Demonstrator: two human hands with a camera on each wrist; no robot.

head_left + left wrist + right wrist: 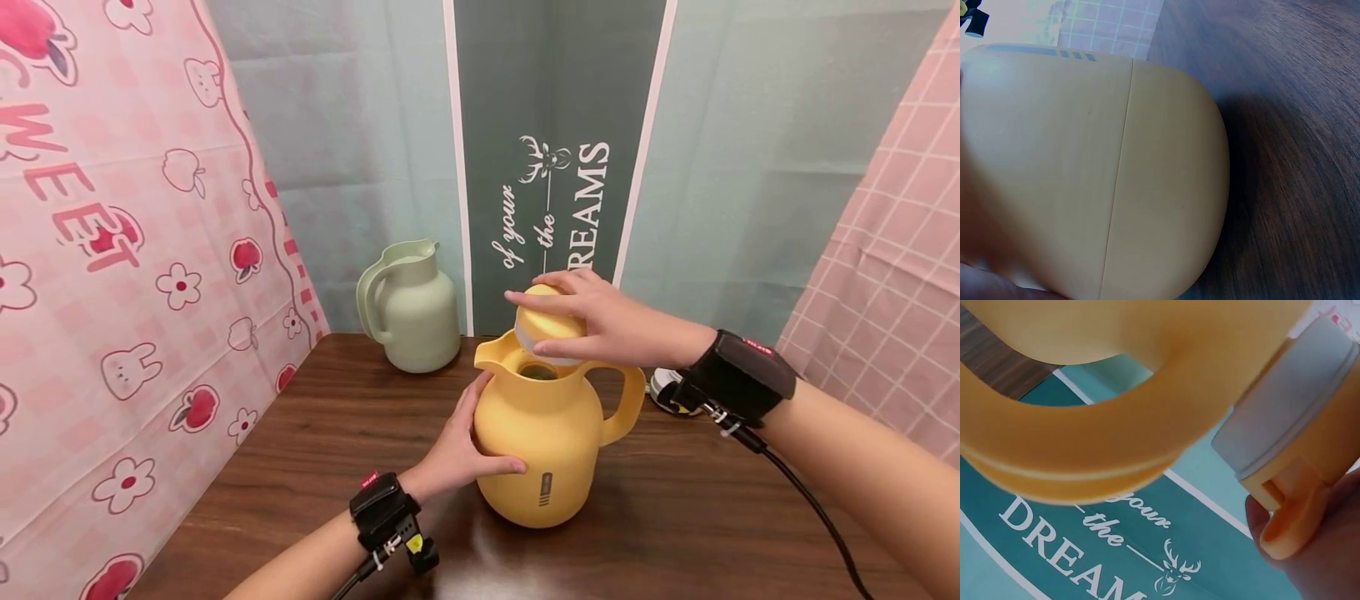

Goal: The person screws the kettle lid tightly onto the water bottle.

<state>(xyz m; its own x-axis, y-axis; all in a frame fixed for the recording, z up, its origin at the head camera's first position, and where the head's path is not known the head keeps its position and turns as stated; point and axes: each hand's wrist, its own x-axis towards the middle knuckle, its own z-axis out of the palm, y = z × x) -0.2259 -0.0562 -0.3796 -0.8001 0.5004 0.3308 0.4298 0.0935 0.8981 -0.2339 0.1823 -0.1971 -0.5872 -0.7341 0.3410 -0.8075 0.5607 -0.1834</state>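
A yellow thermos jug (536, 433) stands upright on the wooden table, its mouth uncovered and its handle to the right. My left hand (457, 450) holds the jug's left side, thumb across the front. Just above the mouth, my right hand (592, 321) grips the yellow lid (542, 323), which is tilted and has a pale grey lower ring. The right wrist view shows that lid (1310, 419) with a small lever on its side, beside the large jug handle (1097, 437). Only the jug's lower body (1160, 175) fills the left wrist view.
A pale green jug (420, 317) stands at the back left, against the curtain. Behind the yellow jug's handle lies a small white and black object (666, 390), partly hidden. Pink patterned cloth (172, 292) hangs along the left. Cables trail from both wrist bands.
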